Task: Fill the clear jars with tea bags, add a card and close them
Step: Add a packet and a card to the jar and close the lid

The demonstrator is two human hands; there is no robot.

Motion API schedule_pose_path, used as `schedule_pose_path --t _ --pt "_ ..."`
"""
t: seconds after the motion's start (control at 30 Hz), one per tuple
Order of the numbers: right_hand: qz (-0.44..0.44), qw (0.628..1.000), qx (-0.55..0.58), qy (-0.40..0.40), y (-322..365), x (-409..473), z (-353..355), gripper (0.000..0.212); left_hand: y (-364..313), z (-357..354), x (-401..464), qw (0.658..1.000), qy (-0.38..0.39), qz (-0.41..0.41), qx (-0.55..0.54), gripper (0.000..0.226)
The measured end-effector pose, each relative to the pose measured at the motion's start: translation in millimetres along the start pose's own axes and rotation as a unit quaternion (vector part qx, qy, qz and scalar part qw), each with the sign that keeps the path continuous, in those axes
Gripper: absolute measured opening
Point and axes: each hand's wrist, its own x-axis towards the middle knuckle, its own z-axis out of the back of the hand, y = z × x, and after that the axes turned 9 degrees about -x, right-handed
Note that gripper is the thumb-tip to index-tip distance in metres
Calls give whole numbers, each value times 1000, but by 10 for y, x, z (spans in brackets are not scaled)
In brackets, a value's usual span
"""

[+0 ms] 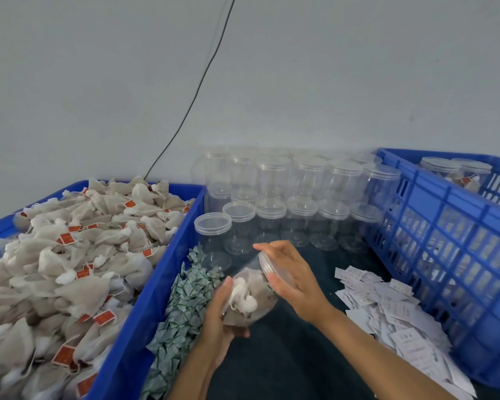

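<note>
A clear jar (250,298) stuffed with beige tea bags lies tilted in front of me, its mouth pointing up and right. My left hand (218,316) grips its base and side from the left. My right hand (290,274) holds the clear lid (267,265) at the jar's mouth, fingers curled round its rim. Whether the lid is screwed on I cannot tell. Loose tea bags with red tags (70,255) fill the blue tray (156,284) on the left. White cards (387,307) lie heaped on the right.
Several empty clear jars with lids (289,197) stand stacked in rows against the wall. A pile of small green-and-white packets (182,310) lies beside the tray. A blue crate (445,241) at the right holds filled jars (456,171). A black cable (202,82) hangs down the wall.
</note>
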Motion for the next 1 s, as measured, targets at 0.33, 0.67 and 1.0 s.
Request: schedule_pose_path --t 0.33,0.67,1.0 --pt "67 994 -65 56 -1 62 94 50 -15 28 36 988 71 101 -89 63" --pt "-132 991 34 18 80 88 26 35 64 -179 89 994 28 -93 -46 60" --pt "-88 996 4 2 -26 -64 8 44 62 -64 36 998 17 61 -25 73"
